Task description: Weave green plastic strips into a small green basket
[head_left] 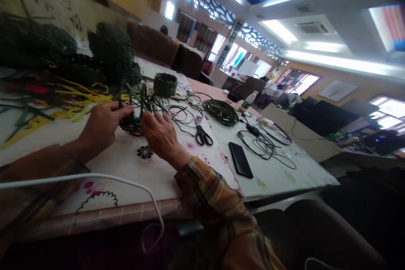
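Both hands grip a half-woven dark green basket (131, 123): left hand (103, 123) closed around its upright strands, right hand (160, 131) pinching its rim, left of the black scissors (202, 135).

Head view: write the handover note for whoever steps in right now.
Left hand: closed on the left side of a small dark green woven piece, loose strands sticking up from it.
Right hand: fingers on the piece's right side.
On the table: finished-looking basket, wire coil, scissors, phone, yellow strips.
Done: a woven base exists.
Left: strands unwoven; how far along, unclear.
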Available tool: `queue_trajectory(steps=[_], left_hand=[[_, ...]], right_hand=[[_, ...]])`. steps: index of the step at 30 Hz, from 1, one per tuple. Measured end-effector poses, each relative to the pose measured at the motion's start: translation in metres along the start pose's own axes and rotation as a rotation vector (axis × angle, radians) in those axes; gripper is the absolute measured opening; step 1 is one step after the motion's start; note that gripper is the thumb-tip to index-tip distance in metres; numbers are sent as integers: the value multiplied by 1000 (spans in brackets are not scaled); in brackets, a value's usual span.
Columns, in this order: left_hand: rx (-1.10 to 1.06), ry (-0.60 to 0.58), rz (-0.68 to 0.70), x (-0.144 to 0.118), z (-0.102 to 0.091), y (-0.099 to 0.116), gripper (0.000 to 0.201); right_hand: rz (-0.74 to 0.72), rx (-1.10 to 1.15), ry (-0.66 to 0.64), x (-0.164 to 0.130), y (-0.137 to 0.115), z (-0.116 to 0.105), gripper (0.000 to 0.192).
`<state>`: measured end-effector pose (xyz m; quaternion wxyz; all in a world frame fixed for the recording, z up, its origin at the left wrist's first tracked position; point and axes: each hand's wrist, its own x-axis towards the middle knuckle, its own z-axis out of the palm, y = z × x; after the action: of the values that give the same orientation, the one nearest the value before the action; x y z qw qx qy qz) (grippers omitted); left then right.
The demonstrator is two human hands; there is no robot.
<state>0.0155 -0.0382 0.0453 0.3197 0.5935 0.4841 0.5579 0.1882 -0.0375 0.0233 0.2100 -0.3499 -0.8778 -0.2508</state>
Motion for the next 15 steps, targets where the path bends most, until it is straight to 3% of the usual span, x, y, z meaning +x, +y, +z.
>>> queue_trajectory(steps=[5, 7, 11, 15], left_hand=[[-89, 67, -43, 7, 7, -17, 29], [-1, 57, 65, 10, 5, -25, 38], [326, -20, 449, 13, -1, -33, 39], [453, -15, 562, 11, -1, -36, 30]], right_hand=[[11, 25, 38, -4, 15, 11, 22], [67, 61, 67, -5, 25, 15, 18], [152, 138, 113, -8, 41, 15, 17], [144, 186, 147, -10, 40, 10, 17]])
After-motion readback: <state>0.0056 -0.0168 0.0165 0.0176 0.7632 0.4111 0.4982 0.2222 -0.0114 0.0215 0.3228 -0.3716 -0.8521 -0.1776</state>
